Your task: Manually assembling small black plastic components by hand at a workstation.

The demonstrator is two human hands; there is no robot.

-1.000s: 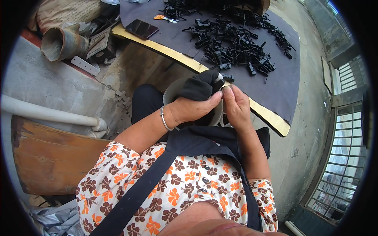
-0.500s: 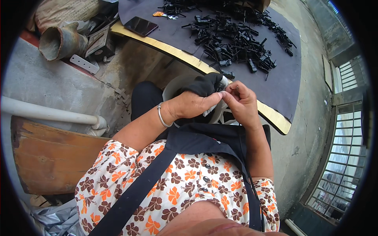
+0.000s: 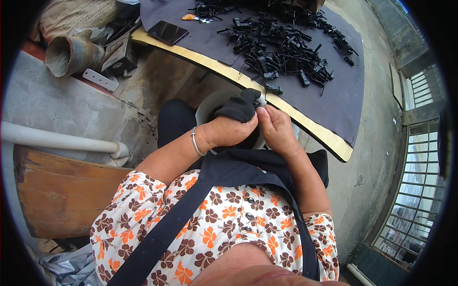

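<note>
My left hand (image 3: 230, 131) is closed round a bunched black cloth (image 3: 237, 107) with a greyish-white end (image 3: 261, 101); I cannot tell what kind of cloth piece it is. A metal bangle (image 3: 194, 141) circles the left wrist. Against that pale end my right hand (image 3: 276, 127) is pinched, its thumb and forefinger beside the left fingertips. Whatever sits between the right fingers is hidden or too small to name. Below both hands is a pale bucket (image 3: 204, 106), held between my knees and partly covered by the cloth and hands.
Beyond my hands is a table (image 3: 315, 125) with a grey top and yellow edge. It bears a pile of small black plastic parts (image 3: 286, 50), a phone (image 3: 168, 32) and an orange-handled tool (image 3: 191, 17). At left are a rusty pipe piece (image 3: 71, 55), a white pipe (image 3: 62, 138) and a wooden board (image 3: 67, 190).
My right hand has shifted left and its fingers have closed in at the cloth's pale end. The cloth and my left hand have moved slightly left.
</note>
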